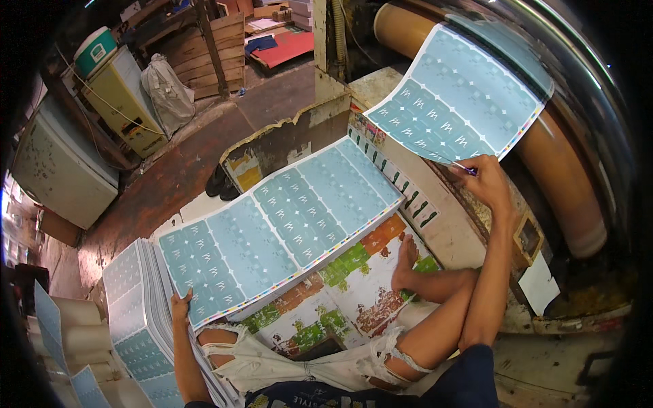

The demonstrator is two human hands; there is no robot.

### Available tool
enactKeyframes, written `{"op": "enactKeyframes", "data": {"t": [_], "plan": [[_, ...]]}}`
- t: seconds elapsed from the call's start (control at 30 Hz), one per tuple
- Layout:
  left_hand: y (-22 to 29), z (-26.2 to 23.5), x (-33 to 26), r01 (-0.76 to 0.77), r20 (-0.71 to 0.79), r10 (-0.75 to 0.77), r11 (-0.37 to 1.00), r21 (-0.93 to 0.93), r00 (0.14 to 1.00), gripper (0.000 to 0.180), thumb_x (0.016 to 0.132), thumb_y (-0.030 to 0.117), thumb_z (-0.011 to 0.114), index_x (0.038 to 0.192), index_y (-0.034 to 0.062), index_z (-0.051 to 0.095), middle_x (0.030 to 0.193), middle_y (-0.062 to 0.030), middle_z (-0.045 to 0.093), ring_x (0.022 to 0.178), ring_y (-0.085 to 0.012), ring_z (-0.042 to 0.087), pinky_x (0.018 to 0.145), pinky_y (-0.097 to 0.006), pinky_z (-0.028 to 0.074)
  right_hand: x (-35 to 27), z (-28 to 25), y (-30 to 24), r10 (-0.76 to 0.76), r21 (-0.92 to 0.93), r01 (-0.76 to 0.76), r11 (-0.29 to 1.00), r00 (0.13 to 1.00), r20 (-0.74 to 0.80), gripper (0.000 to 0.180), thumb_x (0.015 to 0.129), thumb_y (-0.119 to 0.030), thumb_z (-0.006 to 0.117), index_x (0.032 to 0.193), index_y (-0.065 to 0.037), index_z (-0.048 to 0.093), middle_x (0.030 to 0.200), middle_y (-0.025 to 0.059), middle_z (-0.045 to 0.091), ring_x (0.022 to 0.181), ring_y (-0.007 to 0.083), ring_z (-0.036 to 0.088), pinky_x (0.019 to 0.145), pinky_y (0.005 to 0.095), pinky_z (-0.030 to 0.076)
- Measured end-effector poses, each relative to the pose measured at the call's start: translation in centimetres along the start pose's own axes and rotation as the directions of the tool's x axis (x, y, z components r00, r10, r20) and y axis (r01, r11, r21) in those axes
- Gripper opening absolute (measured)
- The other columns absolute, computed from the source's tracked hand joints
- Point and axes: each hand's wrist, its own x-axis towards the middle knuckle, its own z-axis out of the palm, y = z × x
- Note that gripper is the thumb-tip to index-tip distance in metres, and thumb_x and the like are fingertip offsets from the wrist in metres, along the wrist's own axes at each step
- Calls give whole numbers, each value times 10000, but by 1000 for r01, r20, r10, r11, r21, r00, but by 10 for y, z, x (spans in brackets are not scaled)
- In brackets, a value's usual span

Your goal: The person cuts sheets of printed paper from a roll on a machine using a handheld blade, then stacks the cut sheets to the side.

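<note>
Teal printed sheet (466,95), slanting over the brown roller (573,187), should stay square while the right hand (488,180), clenching possibly a slim purple tool (468,168), steadies its lower edge and the left hand (181,306) grasps the sheet stack (286,214).

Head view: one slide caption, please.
Left hand on a printed stack, right hand holding a purple tool by a curved sheet.

Blue-patterned sheet (469,88) — curved, tilted; matching stack (282,217) — flat.
</note>
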Motion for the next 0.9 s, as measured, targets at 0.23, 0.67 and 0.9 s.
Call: {"op": "enactKeyframes", "data": {"t": [0.23, 0.67, 0.9], "plan": [[-21, 65, 17, -119, 81, 121, 993, -25, 989, 288, 880, 61, 667, 1143, -39, 606, 1023, -59, 662, 880, -156, 610, 799, -294, 488, 3, 20, -39, -8, 136, -18, 991, 982, 189, 227, 723, -45, 659, 940, -30, 722, 738, 263, 618, 554, 273, 612, 571, 359, 464], [-54, 120, -56, -128, 94, 108, 373, 919, 990, 1523, 500, 143, 913, 1455, 112, -274, 1392, -442, -284, 1297, -469, 372, 991, -486, 434, -44, 33, -84, -120, 360, -109, 926, 822, 557, 221, 676, -44, 618, 857, -43, 745, 653, 202, 640, 539, 239, 645, 560, 333, 499], [-43, 118, -55, 29, -19, -27, 434, 901, 999, 1612, 423, 118, 937, 1440, 200, -312, 1409, -459, -208, 954, -468, 635, 819, -458, 556, -44, 33, -125, -369, 318, 214, 924, 721, 586, 315, 585, -70, 588, 857, -108, 744, 670, 224, 603, 639, 400, 601, 602, 436, 489]]}}
